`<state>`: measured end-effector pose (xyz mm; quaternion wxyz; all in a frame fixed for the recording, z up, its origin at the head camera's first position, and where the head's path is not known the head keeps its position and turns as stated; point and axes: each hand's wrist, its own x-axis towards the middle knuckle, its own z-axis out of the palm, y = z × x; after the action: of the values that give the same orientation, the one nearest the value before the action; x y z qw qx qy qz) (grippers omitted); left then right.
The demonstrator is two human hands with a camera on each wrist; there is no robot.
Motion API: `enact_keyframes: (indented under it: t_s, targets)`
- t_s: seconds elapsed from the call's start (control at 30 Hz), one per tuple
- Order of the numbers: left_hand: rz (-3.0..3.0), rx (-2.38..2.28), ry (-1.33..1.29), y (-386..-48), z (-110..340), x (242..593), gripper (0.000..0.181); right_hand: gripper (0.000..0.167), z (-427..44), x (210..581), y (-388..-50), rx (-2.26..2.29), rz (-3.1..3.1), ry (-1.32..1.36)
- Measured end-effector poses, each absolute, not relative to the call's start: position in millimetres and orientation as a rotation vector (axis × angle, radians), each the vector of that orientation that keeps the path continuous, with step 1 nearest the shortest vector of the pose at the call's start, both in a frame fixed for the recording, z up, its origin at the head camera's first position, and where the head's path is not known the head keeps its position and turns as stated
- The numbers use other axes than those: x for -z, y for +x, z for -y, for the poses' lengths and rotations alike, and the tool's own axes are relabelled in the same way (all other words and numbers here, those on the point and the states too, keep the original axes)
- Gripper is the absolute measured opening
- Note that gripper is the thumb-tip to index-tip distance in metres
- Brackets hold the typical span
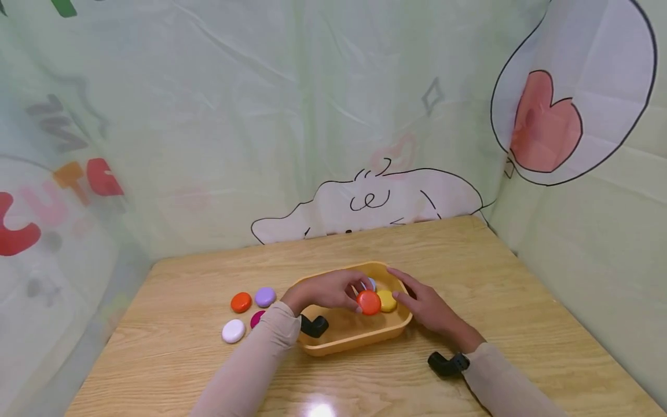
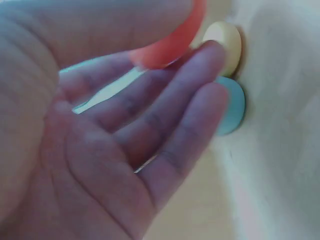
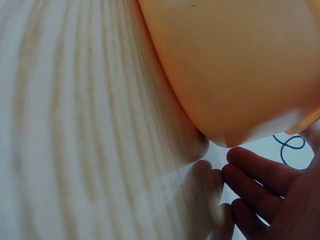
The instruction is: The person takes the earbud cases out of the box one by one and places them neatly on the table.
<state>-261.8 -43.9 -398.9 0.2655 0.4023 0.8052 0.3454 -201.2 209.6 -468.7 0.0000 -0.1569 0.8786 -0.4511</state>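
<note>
My left hand (image 1: 333,289) reaches over the yellow-orange tray (image 1: 349,348) and pinches a red-orange rounded disc (image 1: 369,303) between thumb and fingers. A yellow disc (image 1: 387,301) and a light blue disc (image 1: 372,284) lie in the tray beside it; the left hand partly hides the blue one. In the left wrist view the thumb presses the red-orange disc (image 2: 172,47), while the other fingers extend past it. My right hand (image 1: 432,307) is at the tray's right end, thumb by the rim. The right wrist view shows its fingers nearly straight beside the tray's outer wall (image 3: 235,65).
Left of the tray on the wooden table (image 1: 172,359) lie an orange-red disc (image 1: 241,302), a lilac disc (image 1: 265,297), a white disc (image 1: 233,330) and a magenta disc (image 1: 257,318), partly behind the left sleeve. A printed curtain (image 1: 234,116) surrounds the table's back and sides.
</note>
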Motion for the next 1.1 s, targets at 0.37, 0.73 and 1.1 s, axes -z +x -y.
enact_keyframes:
  t_s: [0.37, 0.73, 1.1]
  targets:
    - [-2.215, -1.091, 1.029, -260.3, 69.5, 402.0, 0.042, 0.055, -211.3, 472.6, -201.9, 1.424, -2.752, -0.497]
    - [-2.203, -1.358, 0.800, -253.4, 96.4, 401.1, 0.046, 0.055, -211.5, 474.3, -202.3, 1.428, -2.748, -0.508]
    - [-2.125, -1.497, 0.729, -243.2, 123.7, 398.9, 0.052, 0.055, -211.9, 475.9, -207.8, 1.409, -2.769, -0.534]
